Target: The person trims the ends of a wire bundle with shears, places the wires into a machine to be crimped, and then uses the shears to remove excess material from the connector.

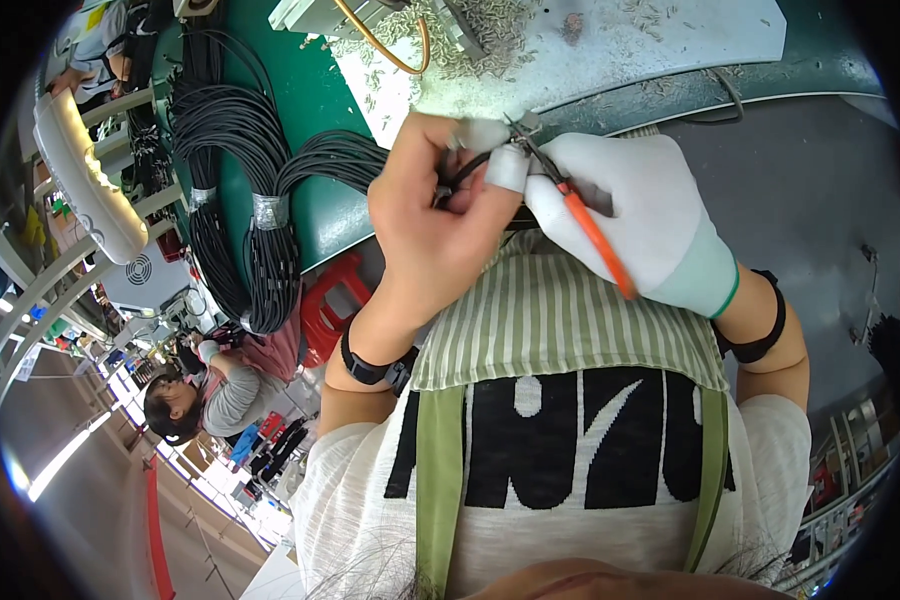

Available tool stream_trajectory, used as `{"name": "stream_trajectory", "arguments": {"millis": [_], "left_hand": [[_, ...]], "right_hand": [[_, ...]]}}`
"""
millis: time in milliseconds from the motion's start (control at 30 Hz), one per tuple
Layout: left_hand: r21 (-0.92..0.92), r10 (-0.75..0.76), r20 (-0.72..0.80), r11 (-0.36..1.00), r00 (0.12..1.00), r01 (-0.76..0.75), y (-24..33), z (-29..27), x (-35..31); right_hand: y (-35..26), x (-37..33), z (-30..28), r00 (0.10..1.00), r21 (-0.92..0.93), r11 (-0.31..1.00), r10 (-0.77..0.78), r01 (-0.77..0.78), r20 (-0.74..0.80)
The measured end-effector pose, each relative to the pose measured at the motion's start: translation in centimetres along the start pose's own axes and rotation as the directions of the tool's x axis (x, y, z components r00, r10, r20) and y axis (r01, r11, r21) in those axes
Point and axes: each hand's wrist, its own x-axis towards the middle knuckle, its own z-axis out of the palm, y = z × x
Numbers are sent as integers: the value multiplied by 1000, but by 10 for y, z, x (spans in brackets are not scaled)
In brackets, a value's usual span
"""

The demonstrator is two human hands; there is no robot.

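Observation:
My left hand (pixel 432 215) is bare, with white covers on the thumb and a fingertip, and its fingers pinch the end of a black cable (pixel 467 170). My right hand (pixel 635 205), in a white glove with a green-edged cuff, grips a pair of pliers (pixel 597 240) with orange-red handles. The dark jaws of the pliers meet the cable end at my left fingertips. Whether the jaws are closed on it is too small to tell. Both hands are close together at the near edge of the work surface.
A white board (pixel 610 60) strewn with small pale clippings lies on the green table (pixel 325 215). Bundles of black cables (pixel 235 125) hang over its left edge. A metal fixture (pixel 320 15) stands at the back. A red stool (pixel 332 305) and another person (pixel 220 395) are at left.

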Motion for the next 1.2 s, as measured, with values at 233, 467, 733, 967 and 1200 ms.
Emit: {"name": "stream_trajectory", "arguments": {"millis": [233, 467, 733, 967, 1200], "left_hand": [[-685, -470, 321, 485, 823, 544, -20, -11, 8], [-730, -469, 279, 463, 838, 502, -52, -20, 24], [-734, -381, 215, 545, 899, 406, -81, -19, 90], [-520, -323, 91, 791, 942, 322, -93, -18, 109], [-270, -144, -112, 956, 983, 110, -95, -11, 110]], "right_hand": [[13, 14, 19, 942, 662, 677, 157, -321, 296], [29, 36, 16, 993, 95, 995, -26, 37, -117], [43, 139, -30, 975, 144, 965, -222, 220, 3], [38, 161, -36, 943, 504, 807, 190, -309, 274], [42, 165, -30, 925, 619, 691, 227, -373, 304]]}}
